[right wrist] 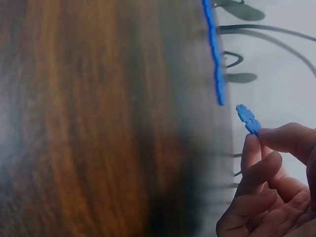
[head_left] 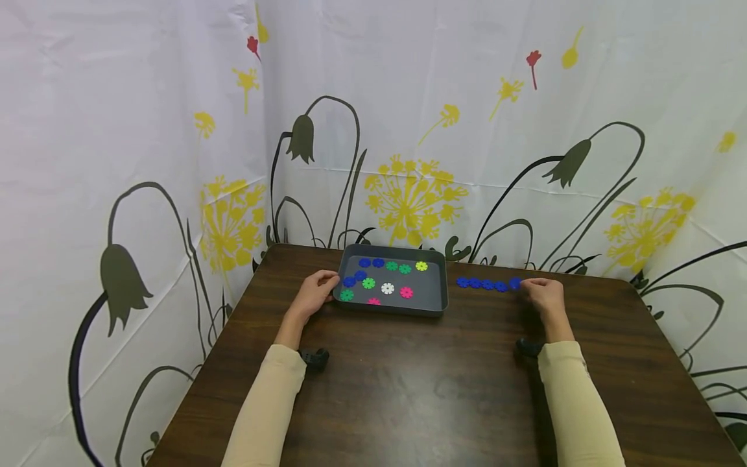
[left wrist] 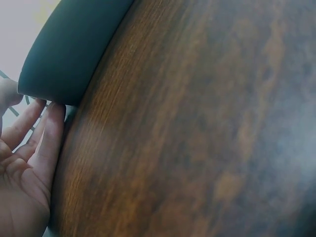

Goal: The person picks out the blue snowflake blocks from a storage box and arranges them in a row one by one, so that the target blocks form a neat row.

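Fingers [right wrist: 259, 173] of the right hand [head_left: 545, 298] pinched a blue notched disc [right wrist: 247, 118] by its edge against the thumb, near the end of a row of four blue discs [head_left: 487, 284] on the wooden table [head_left: 408, 383]. From the head camera the held disc looked nearly joined to the row's right end; the right wrist camera revealed a gap between them and showed the row almost edge-on, as one thin strip. Whether the held disc touched the tabletop was hard to tell. The left hand [head_left: 315, 292] gripped the left end of a dark gray tray [head_left: 428, 295], and the left wrist camera brought out its fingertips [left wrist: 55, 116] set low against the outer wall. Only the head camera took in the tray's loose notched discs: four blue [head_left: 378, 263], four green [head_left: 369, 283], two pink [head_left: 406, 292], one yellow [head_left: 421, 266] and one white [head_left: 388, 288]. Behind the table hung a flower-printed white curtain [head_left: 373, 65].
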{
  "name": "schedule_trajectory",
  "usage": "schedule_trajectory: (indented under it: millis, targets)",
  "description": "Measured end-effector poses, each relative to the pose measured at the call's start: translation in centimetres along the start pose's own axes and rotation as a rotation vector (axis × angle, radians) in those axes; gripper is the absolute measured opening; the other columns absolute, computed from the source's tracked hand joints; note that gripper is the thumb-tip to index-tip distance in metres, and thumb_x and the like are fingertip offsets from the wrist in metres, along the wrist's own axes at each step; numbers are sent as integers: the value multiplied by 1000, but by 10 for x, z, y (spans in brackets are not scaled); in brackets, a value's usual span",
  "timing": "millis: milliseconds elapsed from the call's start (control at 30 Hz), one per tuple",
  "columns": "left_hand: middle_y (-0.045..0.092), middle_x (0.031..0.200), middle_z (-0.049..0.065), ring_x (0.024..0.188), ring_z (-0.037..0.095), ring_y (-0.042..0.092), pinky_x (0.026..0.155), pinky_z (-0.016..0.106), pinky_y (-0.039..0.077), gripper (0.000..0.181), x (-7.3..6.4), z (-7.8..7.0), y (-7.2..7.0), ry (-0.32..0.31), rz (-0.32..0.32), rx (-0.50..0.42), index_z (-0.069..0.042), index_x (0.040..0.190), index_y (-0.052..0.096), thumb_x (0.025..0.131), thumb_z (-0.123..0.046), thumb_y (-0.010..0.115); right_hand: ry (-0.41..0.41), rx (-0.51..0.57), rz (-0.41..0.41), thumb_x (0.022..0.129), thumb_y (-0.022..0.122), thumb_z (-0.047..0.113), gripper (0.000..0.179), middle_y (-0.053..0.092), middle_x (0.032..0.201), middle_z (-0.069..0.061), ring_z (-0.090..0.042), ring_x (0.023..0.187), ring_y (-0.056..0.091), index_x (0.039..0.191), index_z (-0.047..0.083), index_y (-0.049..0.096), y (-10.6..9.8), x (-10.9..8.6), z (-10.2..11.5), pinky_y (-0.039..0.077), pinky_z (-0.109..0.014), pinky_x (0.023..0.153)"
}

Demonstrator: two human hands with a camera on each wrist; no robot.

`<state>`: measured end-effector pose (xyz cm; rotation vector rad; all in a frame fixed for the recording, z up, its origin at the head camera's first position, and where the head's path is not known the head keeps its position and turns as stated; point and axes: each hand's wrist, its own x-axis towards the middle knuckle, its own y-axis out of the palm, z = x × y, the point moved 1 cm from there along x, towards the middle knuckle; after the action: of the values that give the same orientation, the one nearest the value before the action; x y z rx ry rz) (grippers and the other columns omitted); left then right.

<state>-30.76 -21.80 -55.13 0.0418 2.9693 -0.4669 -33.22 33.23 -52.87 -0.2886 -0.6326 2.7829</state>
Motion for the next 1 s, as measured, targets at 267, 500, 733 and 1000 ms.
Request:
schedule_trajectory:
  millis: [267, 500, 733, 1000]
  targets:
    - [61, 145, 20, 127, 31, 61, 100, 36, 60, 48, 0, 3, 1, -3, -5, 7, -4, 151, 57, 114, -34, 56, 66, 47, 38, 99, 71, 12, 31, 66, 69, 7, -7, 61, 59, 121, -10, 74, -1, 4, -6, 45, -24, 51]
    - [62, 144, 21, 126, 32, 62, 103, 41, 59, 47, 0, 3, 1, 9, -9, 10, -3, 150, 58, 114, -33, 57, 99, 16, 77, 100, 69, 14, 36, 67, 70, 6, -9, 61, 58, 127, -10, 71, 0, 12, -8, 43, -25, 50]
    - [63, 144, 20, 126, 30, 62, 100, 38, 59, 45, -1, 1, 2, 4, -17, 15, -4, 149, 59, 114, -33, 57, 93, 4, 75, 100, 69, 12, 34, 66, 67, 4, -9, 59, 57, 123, -11, 72, -1, 10, -4, 43, -25, 50]
    - [62, 145, 20, 129, 31, 62, 102, 38, 59, 45, -2, 0, 2, 6, -18, 13, -4, 149, 58, 114, -33, 56, 77, -8, 79, 101, 68, 12, 36, 70, 72, 7, -10, 62, 58, 126, -13, 70, 1, 6, -1, 44, -25, 51]
